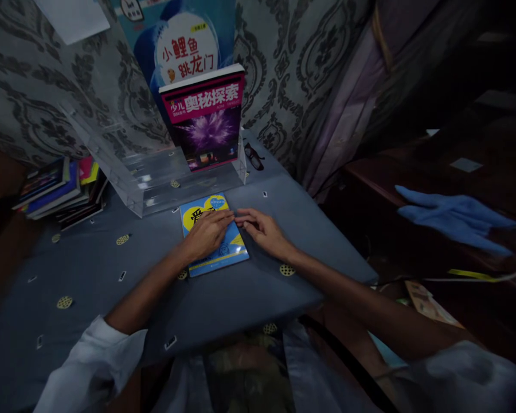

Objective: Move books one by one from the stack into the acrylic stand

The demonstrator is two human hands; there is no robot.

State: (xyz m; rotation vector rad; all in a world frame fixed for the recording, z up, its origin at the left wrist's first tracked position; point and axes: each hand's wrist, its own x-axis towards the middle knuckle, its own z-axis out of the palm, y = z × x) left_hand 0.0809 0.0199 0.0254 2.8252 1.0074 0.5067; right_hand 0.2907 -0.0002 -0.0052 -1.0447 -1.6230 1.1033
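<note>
A small blue and yellow book (217,264) with a heart-shaped panel and Chinese characters lies flat on the cloth-covered table. Across its cover rests my left hand (208,232), palm down with fingers stretched out, hiding part of the title. My right hand (264,232) is at the book's right edge, fingers loosely bent and a little apart, their tips close to my left fingertips. Whether those right fingertips touch the book's edge is hard to tell. Behind the book, a pink and purple book (208,129) stands upright in a clear plastic rack (140,198).
A larger blue book (144,40) stands behind the pink one against patterned wallpaper. Stacked books (62,189) are at the table's left. Dark glasses (253,158) lie right of the rack. Beyond the table's right edge, a blue glove (451,215) lies on a dark surface.
</note>
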